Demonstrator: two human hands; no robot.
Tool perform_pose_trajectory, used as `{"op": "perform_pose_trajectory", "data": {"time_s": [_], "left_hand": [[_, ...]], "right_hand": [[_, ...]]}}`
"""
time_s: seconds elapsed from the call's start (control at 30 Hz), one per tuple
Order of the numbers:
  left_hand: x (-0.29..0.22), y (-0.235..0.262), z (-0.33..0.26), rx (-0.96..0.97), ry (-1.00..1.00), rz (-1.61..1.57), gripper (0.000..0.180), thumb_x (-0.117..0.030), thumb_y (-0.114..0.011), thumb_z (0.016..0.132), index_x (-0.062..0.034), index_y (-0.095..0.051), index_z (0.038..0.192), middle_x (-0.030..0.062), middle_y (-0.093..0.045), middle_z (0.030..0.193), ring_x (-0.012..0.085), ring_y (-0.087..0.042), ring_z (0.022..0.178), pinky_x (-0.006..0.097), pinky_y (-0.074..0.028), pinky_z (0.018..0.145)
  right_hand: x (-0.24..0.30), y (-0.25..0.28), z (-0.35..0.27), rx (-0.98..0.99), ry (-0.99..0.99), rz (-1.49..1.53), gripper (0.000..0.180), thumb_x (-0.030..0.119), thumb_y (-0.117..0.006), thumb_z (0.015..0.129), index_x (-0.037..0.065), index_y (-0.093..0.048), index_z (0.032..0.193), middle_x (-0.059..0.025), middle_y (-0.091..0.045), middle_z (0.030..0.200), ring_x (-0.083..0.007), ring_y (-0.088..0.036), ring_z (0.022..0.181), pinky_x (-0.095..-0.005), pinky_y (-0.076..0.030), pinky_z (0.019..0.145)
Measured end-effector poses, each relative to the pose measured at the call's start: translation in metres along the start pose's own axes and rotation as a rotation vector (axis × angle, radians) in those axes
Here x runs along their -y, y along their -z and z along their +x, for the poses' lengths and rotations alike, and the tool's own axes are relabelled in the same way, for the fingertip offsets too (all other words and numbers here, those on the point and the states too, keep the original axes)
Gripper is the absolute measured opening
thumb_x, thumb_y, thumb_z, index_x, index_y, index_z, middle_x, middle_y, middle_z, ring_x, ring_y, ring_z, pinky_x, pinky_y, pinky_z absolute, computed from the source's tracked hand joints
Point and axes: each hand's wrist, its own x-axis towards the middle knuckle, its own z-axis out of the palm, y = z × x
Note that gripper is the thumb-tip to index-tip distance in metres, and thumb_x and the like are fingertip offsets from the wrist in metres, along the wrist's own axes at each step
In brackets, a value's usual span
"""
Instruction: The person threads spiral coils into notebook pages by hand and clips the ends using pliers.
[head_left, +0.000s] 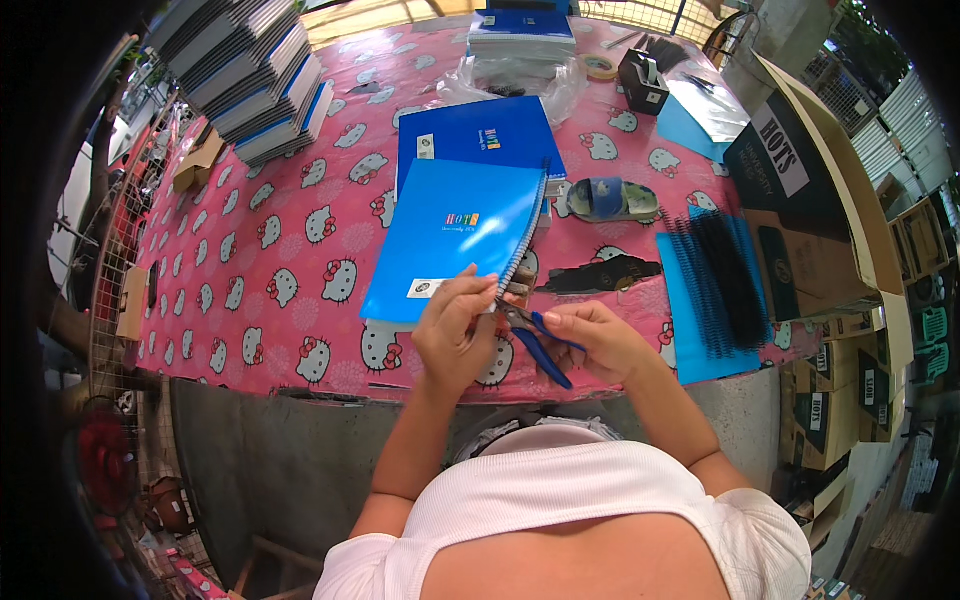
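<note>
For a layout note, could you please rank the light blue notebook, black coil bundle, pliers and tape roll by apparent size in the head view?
1. Light blue notebook
2. Black coil bundle
3. Pliers
4. Tape roll, though it lies farther away

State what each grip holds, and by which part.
Right grip: pliers, by the blue-handled end. Left grip: light-blue notebook, by its lower right corner, at the spiral binding.

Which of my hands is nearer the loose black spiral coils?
Right. The right hand, holding blue-handled pliers, is left of the loose black spiral coils; the left hand is farther left, at the light-blue notebook.
</note>
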Motion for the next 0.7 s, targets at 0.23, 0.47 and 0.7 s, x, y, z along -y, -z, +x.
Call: {"op": "perform_pose_trajectory", "data": {"time_s": [0.23,0.47,0.7], "left_hand": [[0.041,0.124,0.0,-1.107,0.58,-0.22,0.027,-0.017,-0.068,0.087,-0.0009,-0.046,0.088,0.0117,-0.061,0.1,0.0203,-0.061,0.083,0.034,-0.054,0.069],[0.142,0.208,-0.189,-1.124,0.981,0.325,0.028,-0.02,-0.066,0.089,0.0002,-0.048,0.097,0.0183,-0.057,0.104,0.0235,-0.061,0.089,0.036,-0.055,0.066],[0.112,0.161,-0.09,-0.428,0.865,0.863,0.059,-0.028,-0.066,0.084,-0.005,-0.042,0.133,0.0234,-0.028,0.146,0.0404,-0.02,0.138,0.065,-0.006,0.108]], "right_hand": [[-0.075,0.099,-0.043,-0.879,0.64,-1.625,0.039,0.016,-0.073,0.074,0.005,-0.061,0.109,-0.0148,-0.059,0.106,-0.0321,-0.058,0.098,-0.0409,-0.046,0.083],[-0.007,0.029,0.06,-0.696,1.073,-1.504,0.041,0.012,-0.075,0.068,0.009,-0.062,0.106,-0.0168,-0.055,0.116,-0.0336,-0.052,0.107,-0.0438,-0.042,0.091],[0.06,-0.058,0.241,-0.25,1.096,-2.022,0.031,0.011,-0.065,0.076,0.014,-0.066,0.106,-0.0157,-0.053,0.119,-0.0336,-0.051,0.104,-0.0448,-0.045,0.087]]}}
